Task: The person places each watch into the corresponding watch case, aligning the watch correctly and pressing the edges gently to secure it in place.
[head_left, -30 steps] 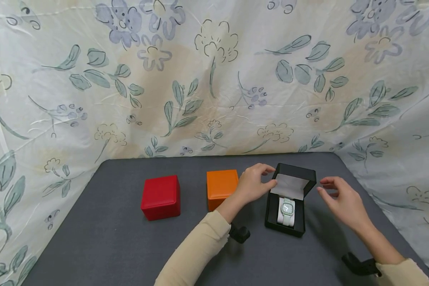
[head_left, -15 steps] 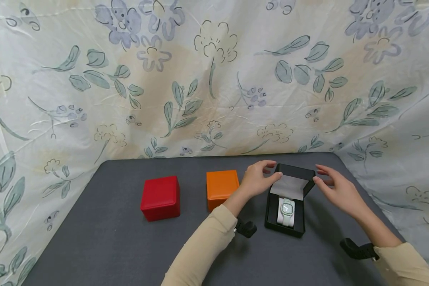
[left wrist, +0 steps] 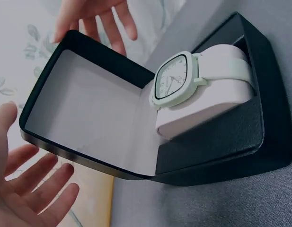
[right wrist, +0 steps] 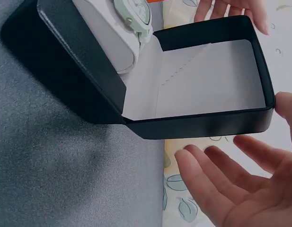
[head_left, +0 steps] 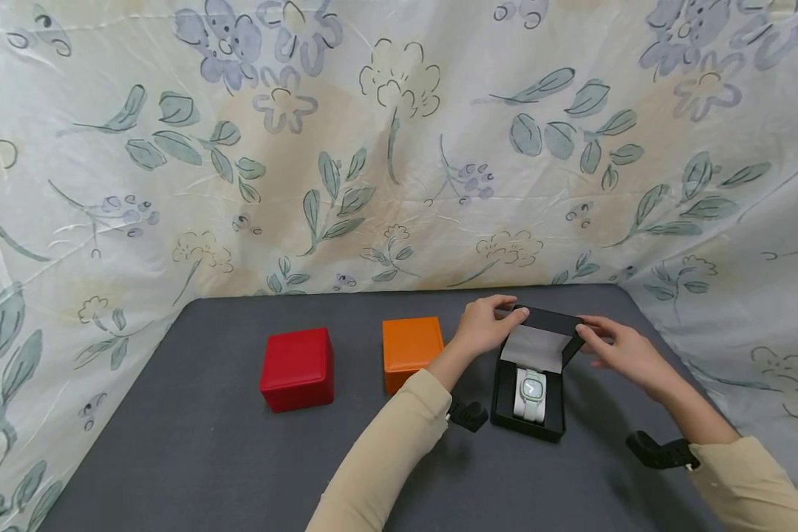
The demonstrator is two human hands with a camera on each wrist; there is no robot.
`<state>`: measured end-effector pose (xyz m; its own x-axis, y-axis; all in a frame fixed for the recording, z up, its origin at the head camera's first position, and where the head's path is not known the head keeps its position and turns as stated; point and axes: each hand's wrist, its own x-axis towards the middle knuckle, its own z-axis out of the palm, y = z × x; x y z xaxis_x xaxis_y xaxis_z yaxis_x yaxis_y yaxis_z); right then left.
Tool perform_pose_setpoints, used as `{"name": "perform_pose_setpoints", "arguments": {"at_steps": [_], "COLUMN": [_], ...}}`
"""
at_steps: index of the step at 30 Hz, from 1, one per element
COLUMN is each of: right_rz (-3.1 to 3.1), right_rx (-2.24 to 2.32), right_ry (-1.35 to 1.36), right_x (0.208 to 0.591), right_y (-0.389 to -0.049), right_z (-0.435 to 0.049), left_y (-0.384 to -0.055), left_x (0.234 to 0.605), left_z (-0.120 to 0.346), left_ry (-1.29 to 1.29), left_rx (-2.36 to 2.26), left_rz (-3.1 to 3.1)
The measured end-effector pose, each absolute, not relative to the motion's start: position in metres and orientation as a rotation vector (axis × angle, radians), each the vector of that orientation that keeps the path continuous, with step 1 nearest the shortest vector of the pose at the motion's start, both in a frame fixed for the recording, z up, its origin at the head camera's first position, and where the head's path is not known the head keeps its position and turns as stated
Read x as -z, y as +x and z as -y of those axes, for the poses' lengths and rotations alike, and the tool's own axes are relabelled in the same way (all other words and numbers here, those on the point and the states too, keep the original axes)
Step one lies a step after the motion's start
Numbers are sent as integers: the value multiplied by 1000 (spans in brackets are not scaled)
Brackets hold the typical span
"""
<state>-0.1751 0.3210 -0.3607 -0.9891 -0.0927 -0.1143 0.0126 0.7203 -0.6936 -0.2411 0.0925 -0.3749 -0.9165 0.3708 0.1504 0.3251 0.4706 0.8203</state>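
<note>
A black watch box (head_left: 502,406) stands with its hinged lid (head_left: 550,321) raised, showing a pale lining (left wrist: 89,109). Inside, a mint-green watch (head_left: 532,387) is wrapped round a white cushion (left wrist: 202,106). My left hand (head_left: 484,326) is at the lid's left corner, its fingers loosely extended beside the edge and the thumb a little apart from it in the left wrist view. At the opposite corner, my right thumb (right wrist: 285,105) meets the lid's edge. The other fingers of my right hand (head_left: 621,353) spread loosely along the lid's outer side.
An orange box (head_left: 411,346) sits left of the watch box, partly behind my left forearm. Farther left is a red box (head_left: 297,368). All stand on a dark grey tabletop (head_left: 206,443), with a flowered cloth (head_left: 273,199) hanging behind. A black strap device (head_left: 661,451) is on my right wrist.
My right hand has moved up and left to the lid's right corner. My left hand has shifted slightly right and up along the lid's left corner. The boxes and watch stay put.
</note>
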Motion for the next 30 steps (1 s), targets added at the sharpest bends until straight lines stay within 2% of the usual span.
{"name": "perform_pose_setpoints", "arguments": {"at_steps": [15, 30], "right_rz": [-2675, -2791], "right_rx": [1239, 1185], "right_ry": [-42, -56], "right_x": [359, 364], "right_y": [-174, -159], "right_z": [-317, -308], "left_y": [-235, -221], "left_x": [371, 368], "left_z": [-90, -86], "left_ry": [624, 593], "left_rx": [-1314, -1296], "left_rz": [-2716, -2730]}}
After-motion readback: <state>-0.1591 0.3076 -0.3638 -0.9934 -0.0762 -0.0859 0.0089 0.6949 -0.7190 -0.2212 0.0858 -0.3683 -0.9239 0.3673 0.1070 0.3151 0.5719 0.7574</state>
